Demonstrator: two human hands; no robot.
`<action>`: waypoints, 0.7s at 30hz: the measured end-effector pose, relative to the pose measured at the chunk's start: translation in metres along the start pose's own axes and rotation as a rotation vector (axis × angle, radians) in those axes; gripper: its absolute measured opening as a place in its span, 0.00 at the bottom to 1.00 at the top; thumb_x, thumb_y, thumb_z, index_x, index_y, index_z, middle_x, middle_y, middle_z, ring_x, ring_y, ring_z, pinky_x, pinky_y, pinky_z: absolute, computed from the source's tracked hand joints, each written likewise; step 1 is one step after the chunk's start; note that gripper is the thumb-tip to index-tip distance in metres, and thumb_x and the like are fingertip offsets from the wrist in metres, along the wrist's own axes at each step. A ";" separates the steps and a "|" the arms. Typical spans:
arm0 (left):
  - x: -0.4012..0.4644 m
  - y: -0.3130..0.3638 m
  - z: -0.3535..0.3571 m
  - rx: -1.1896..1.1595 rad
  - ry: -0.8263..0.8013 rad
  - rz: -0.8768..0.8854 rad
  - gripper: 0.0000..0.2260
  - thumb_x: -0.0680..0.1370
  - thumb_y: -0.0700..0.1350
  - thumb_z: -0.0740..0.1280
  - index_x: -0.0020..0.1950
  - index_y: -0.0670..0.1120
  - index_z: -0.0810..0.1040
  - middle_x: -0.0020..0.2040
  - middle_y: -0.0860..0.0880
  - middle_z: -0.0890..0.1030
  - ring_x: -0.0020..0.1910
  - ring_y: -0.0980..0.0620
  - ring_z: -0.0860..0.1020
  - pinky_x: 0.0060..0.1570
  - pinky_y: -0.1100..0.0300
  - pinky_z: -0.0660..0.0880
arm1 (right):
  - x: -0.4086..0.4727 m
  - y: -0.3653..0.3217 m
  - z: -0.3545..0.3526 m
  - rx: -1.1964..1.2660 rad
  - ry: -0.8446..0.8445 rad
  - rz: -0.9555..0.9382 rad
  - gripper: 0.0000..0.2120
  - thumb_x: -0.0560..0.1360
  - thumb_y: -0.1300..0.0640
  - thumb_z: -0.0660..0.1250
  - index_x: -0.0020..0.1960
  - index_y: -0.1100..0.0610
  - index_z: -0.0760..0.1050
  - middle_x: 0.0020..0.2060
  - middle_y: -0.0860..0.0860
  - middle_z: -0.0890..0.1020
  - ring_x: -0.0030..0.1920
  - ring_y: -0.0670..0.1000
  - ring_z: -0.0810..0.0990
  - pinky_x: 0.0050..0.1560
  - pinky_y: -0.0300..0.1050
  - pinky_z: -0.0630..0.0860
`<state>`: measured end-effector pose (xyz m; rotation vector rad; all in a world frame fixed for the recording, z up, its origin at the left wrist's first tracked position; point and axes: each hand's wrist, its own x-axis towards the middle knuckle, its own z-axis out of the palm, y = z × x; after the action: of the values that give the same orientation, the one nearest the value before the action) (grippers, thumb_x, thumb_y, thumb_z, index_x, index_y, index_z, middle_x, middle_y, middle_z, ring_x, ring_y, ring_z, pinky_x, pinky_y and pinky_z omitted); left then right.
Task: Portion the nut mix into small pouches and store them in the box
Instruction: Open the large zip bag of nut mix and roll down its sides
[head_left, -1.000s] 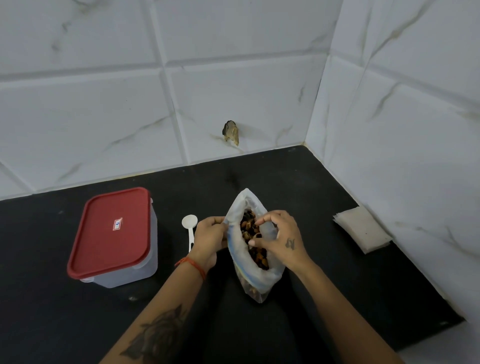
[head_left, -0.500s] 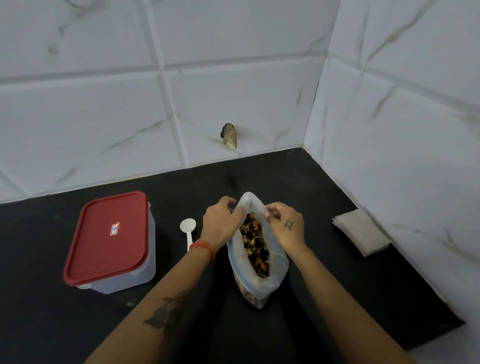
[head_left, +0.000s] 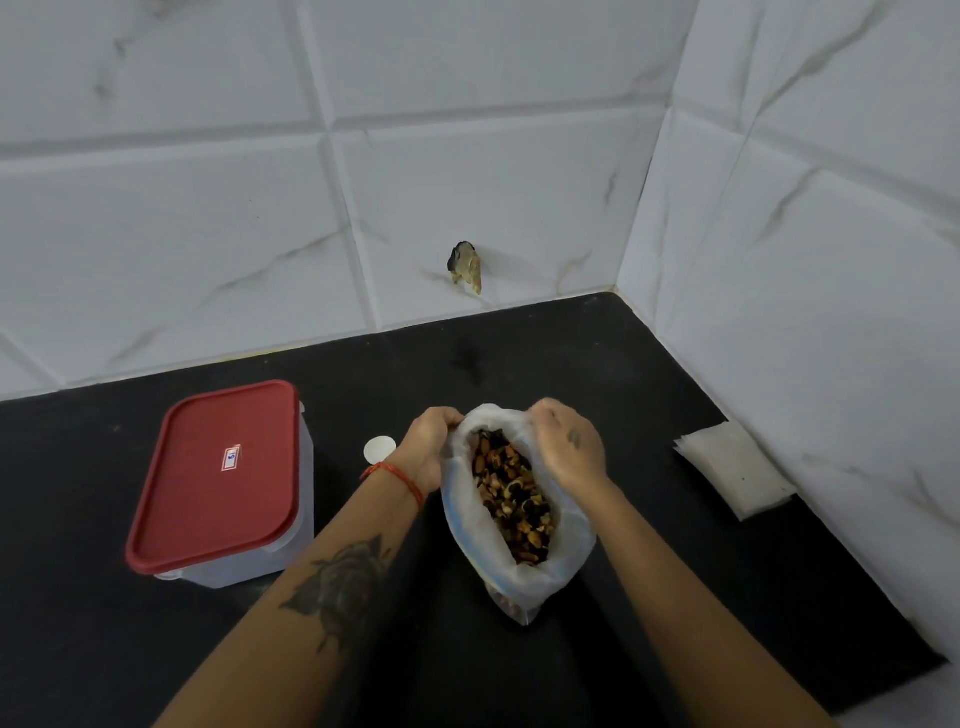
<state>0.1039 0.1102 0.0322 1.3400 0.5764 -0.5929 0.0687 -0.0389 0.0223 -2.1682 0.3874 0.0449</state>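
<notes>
While you spread the bag (head_left: 511, 519) at counter centre, L hand (head_left: 428, 452) & R hand (head_left: 569, 447) each pinch its rim. Step: opening. Next, prob.: scoop (head_left: 379, 448), pouches (head_left: 735, 475); box (head_left: 221, 480) lidded.

Home kitchen, by the look of it. Black stone countertop (head_left: 675, 415) set into a corner of white marble-veined wall tiles (head_left: 208, 234). Food-storage box (head_left: 244, 540) with red snap lid (head_left: 218, 473), small white plastic spoon (head_left: 379, 449), clear bag of mixed nuts (head_left: 514, 499), stack of small pouches (head_left: 732, 470) against the side wall.
</notes>
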 end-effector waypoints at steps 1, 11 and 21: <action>0.001 0.000 0.000 -0.002 -0.001 -0.011 0.12 0.72 0.36 0.60 0.28 0.43 0.67 0.27 0.48 0.67 0.24 0.51 0.67 0.25 0.61 0.66 | 0.000 -0.001 0.000 -0.064 0.018 -0.099 0.14 0.80 0.52 0.53 0.48 0.56 0.75 0.42 0.48 0.76 0.46 0.50 0.75 0.47 0.47 0.71; 0.000 -0.007 0.000 0.861 0.233 0.797 0.09 0.77 0.51 0.63 0.54 0.49 0.76 0.50 0.52 0.74 0.48 0.54 0.74 0.47 0.61 0.69 | 0.029 -0.003 0.006 -0.091 -0.077 -0.134 0.19 0.81 0.52 0.57 0.31 0.55 0.68 0.28 0.49 0.71 0.33 0.50 0.72 0.36 0.44 0.66; 0.011 0.008 0.012 0.199 -0.061 0.175 0.08 0.79 0.40 0.63 0.41 0.42 0.78 0.34 0.47 0.76 0.33 0.53 0.74 0.33 0.62 0.73 | 0.042 0.000 0.014 0.590 -0.171 0.403 0.16 0.79 0.53 0.62 0.35 0.59 0.73 0.27 0.53 0.71 0.28 0.49 0.69 0.31 0.42 0.66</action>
<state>0.1177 0.0990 0.0318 1.5370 0.3525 -0.5563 0.1104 -0.0386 0.0068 -1.4704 0.6424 0.3009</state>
